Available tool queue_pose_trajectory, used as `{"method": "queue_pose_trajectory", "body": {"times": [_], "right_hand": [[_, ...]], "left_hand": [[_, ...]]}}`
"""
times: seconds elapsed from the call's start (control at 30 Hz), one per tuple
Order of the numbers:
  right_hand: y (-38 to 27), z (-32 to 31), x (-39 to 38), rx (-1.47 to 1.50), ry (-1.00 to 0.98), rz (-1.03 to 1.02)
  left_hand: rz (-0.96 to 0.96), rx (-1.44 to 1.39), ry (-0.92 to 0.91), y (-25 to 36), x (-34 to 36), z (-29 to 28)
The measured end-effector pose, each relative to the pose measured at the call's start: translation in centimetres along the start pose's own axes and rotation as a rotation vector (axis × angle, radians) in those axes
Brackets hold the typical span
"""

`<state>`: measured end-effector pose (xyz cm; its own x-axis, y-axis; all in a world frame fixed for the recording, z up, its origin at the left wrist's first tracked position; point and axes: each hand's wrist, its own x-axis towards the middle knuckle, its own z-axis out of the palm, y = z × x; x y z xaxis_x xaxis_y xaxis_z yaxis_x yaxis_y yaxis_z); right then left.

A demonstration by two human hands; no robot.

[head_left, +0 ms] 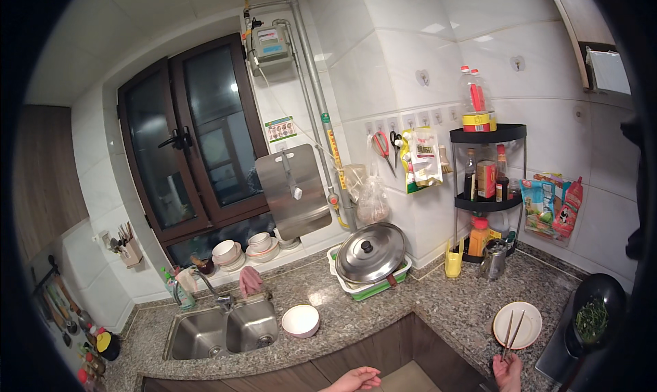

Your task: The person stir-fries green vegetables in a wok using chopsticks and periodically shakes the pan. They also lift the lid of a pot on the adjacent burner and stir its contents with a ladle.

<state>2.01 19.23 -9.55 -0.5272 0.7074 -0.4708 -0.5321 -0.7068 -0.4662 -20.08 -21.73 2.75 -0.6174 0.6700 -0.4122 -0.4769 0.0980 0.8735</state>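
Observation:
My right hand (506, 370) at the lower right grips a pair of chopsticks (512, 330), their tips over a white plate (531, 323) on the granite counter. Just right of the plate, a black pan (599, 289) with cooked leafy greens (590, 323) sits on the stove (553, 359). My left hand (357, 380) is at the bottom middle, in front of the counter's edge, fingers loosely curled together with nothing seen in them.
A double sink (191, 330), white bowl (301, 318), lidded green basin (363, 289), kettle (494, 260) and black corner rack (487, 201) with bottles line the counter (431, 296). Utensils (61, 303) hang left; stacked bowls (226, 254) stand on the sill.

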Motion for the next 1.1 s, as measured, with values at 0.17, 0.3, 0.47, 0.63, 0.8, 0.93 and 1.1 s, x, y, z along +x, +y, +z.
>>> {"method": "queue_pose_trajectory", "body": {"times": [0.17,0.3,0.47,0.63,0.8,0.93,1.1], "right_hand": [[0.2,-1.1,3.3,0.158,0.062,0.121],[0.7,-1.7,5.4,0.187,0.108,0.047],[1.3,-2.3,5.7,0.158,0.11,0.06],[1.2,-2.1,3.5,0.172,0.077,0.079],[0.6,-2.0,-2.4,0.079,0.127,0.066],[0.5,-3.9,-7.6,-0.03,0.076,-0.049],[-0.4,-10.2,-14.3,-0.043,0.279,-0.142]], "left_hand": [[0.003,-0.001,-0.049,0.1,0.3,0.6],[0.004,0.014,-0.051,0.5,0.3,1.0],[-0.003,0.015,-0.028,1.1,0.1,0.8],[-0.011,0.022,-0.049,0.2,1.5,-0.4],[-0.038,0.136,-0.235,-0.7,4.9,-1.2],[-0.036,0.185,-0.211,-0.7,7.0,-0.4],[-0.092,0.165,-0.329,-1.8,9.5,3.5]]}}
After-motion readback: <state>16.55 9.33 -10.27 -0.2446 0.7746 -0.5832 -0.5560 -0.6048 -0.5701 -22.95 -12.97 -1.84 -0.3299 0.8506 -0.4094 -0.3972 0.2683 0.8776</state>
